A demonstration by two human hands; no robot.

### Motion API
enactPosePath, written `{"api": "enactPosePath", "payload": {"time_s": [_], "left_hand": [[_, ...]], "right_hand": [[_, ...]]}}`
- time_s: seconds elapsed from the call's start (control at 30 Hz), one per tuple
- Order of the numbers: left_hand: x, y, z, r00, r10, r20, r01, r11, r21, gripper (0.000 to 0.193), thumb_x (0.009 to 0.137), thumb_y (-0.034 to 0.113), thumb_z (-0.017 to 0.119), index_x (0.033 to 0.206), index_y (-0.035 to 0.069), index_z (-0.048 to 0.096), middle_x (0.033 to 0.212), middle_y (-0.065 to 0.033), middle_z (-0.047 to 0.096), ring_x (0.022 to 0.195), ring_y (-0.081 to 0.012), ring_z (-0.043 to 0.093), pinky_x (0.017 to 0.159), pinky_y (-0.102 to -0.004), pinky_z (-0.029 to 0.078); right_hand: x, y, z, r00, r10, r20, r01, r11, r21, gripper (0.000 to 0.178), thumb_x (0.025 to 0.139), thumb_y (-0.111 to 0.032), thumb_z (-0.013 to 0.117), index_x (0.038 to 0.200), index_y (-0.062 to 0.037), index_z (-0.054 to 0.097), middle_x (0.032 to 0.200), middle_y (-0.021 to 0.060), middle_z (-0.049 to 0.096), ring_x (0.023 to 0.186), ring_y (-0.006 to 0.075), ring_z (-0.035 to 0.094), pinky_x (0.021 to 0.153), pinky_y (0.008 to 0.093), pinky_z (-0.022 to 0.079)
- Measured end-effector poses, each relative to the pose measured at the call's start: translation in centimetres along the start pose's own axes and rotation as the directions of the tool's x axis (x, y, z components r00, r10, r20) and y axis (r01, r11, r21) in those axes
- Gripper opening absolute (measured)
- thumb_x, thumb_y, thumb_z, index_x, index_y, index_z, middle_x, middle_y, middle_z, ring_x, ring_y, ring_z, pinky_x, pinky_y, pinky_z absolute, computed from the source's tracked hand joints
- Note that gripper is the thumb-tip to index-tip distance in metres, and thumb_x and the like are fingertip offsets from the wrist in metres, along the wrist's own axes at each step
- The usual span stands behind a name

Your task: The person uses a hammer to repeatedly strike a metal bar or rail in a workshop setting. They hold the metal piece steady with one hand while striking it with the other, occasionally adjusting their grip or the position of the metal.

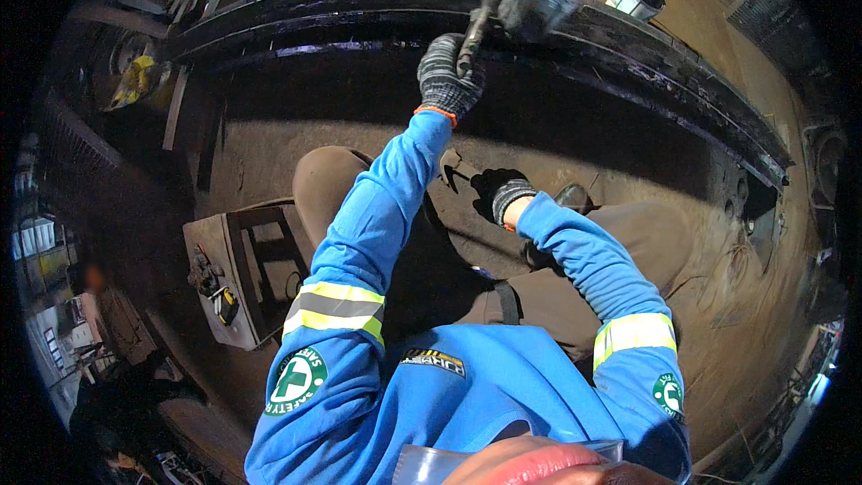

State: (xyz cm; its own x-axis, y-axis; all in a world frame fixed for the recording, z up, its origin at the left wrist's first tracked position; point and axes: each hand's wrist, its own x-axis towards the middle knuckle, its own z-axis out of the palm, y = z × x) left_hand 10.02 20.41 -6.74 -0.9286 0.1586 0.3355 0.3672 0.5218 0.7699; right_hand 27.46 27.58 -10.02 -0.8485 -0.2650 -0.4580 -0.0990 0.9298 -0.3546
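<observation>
My left hand [449, 72], in a grey knit glove, reaches up to the long dark steel beam [359, 13]. Its fingers are closed round a greyish handle [471, 43]. Beside that handle, over the beam, is a boxy grey-blue thing [534, 2], smeared by motion; I cannot tell its kind or whether it is joined to the handle. Lower and to the right, between my knees, my right hand [496, 193] wears a dark glove with a grey cuff. It is closed on what looks like a chipping hammer [456, 173], whose dark curved head points left.
Beyond the beam stands a white container [633, 0] full of dark rods. At left, a low metal stool [238, 283] bears small tools. A yellow item [135, 83] lies past the beam's left end. Loose cable [741, 265] lies on the floor at right.
</observation>
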Motion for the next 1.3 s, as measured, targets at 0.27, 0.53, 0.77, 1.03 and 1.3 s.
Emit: {"api": "enactPosePath", "payload": {"time_s": [0.27, 0.53, 0.77, 1.03, 1.3], "left_hand": [[1.7, -4.1, -3.3, 0.967, -0.191, -0.169, 0.231, 0.939, 0.257, 0.029, 0.068, 0.021, 0.064, 0.092, 0.005, 0.059, 0.089, -0.0179, 0.060, 0.086, -0.0353, 0.058, 0.077, -0.0399, 0.046], [3.0, -2.1, -8.1, 0.882, -0.270, -0.387, 0.378, 0.895, 0.237, 0.036, 0.063, 0.017, 0.069, 0.095, 0.004, 0.058, 0.090, -0.0176, 0.060, 0.087, -0.0345, 0.058, 0.077, -0.0385, 0.045], [3.4, -4.6, -8.6, 0.895, -0.184, -0.406, 0.278, 0.942, 0.186, 0.040, 0.063, 0.016, 0.070, 0.098, 0.003, 0.057, 0.088, -0.0175, 0.060, 0.085, -0.0333, 0.059, 0.078, -0.0377, 0.046], [3.8, -4.8, -5.7, 0.923, -0.178, -0.340, 0.271, 0.930, 0.250, 0.031, 0.068, 0.018, 0.064, 0.093, 0.001, 0.059, 0.084, -0.0198, 0.062, 0.081, -0.0346, 0.060, 0.074, -0.0386, 0.047], [4.0, -4.3, 2.3, 0.989, -0.117, -0.085, 0.109, 0.989, -0.098, 0.012, 0.074, 0.014, 0.056, 0.076, 0.002, 0.059, 0.067, -0.0142, 0.058, 0.059, -0.0214, 0.051, 0.058, -0.0342, 0.043]], "right_hand": [[0.5, 0.1, 0.2, 0.994, 0.046, 0.097, -0.037, 0.995, -0.091, 0.039, 0.076, -0.030, 0.057, 0.109, -0.0093, 0.056, 0.097, 0.0170, 0.061, 0.086, 0.0324, 0.059, 0.073, 0.0417, 0.048], [0.6, 0.7, 1.1, 0.999, 0.034, 0.040, -0.030, 0.996, -0.089, 0.037, 0.075, -0.031, 0.058, 0.104, -0.0077, 0.058, 0.093, 0.0178, 0.061, 0.082, 0.0333, 0.060, 0.070, 0.0418, 0.049], [-0.2, 0.2, 0.2, 0.998, 0.062, 0.000, -0.062, 0.998, -0.004, 0.030, 0.075, -0.030, 0.057, 0.092, -0.0059, 0.064, 0.086, 0.0178, 0.063, 0.078, 0.0332, 0.061, 0.067, 0.0414, 0.049], [-0.6, 0.8, 0.9, 0.995, 0.102, -0.005, -0.102, 0.994, 0.035, 0.032, 0.074, -0.029, 0.058, 0.095, -0.0046, 0.062, 0.084, 0.0182, 0.063, 0.077, 0.0332, 0.061, 0.064, 0.0418, 0.050], [-1.9, 1.2, -0.4, 0.998, 0.052, 0.029, -0.053, 0.998, 0.035, 0.036, 0.075, -0.030, 0.057, 0.103, -0.0068, 0.058, 0.095, 0.0158, 0.061, 0.086, 0.0318, 0.059, 0.072, 0.0418, 0.048]]}}
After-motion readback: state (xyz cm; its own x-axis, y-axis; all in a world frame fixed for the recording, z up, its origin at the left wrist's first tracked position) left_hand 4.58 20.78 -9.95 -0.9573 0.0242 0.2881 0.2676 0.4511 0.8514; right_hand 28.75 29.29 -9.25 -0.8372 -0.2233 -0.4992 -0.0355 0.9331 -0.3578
